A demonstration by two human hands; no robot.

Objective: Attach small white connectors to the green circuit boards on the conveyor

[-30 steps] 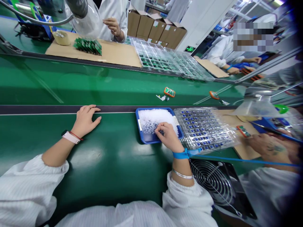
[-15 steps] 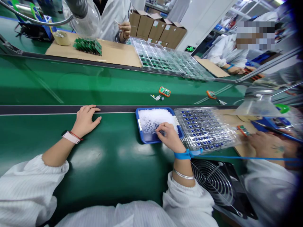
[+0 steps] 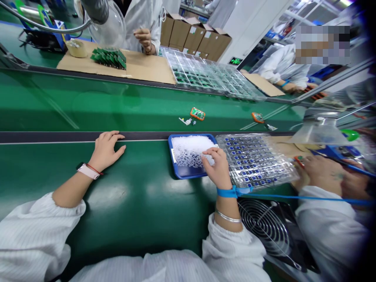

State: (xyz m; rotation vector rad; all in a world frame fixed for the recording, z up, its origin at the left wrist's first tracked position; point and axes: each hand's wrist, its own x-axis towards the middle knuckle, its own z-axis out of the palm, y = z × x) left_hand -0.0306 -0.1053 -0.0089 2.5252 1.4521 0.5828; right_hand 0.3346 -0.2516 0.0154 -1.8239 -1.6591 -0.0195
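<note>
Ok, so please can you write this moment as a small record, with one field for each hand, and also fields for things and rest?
Left hand: lies open across the dark belt edge, touching nothing else.
Right hand: fingers on a pile of small clear plastic pieces.
Things: the pile lies in a blue tray; beside it is a clear blister tray with rows of small blue parts.
Rest: two small circuit boards lie on the far green belt; a co-worker's hand works at right; a fan grille sits below.
</note>
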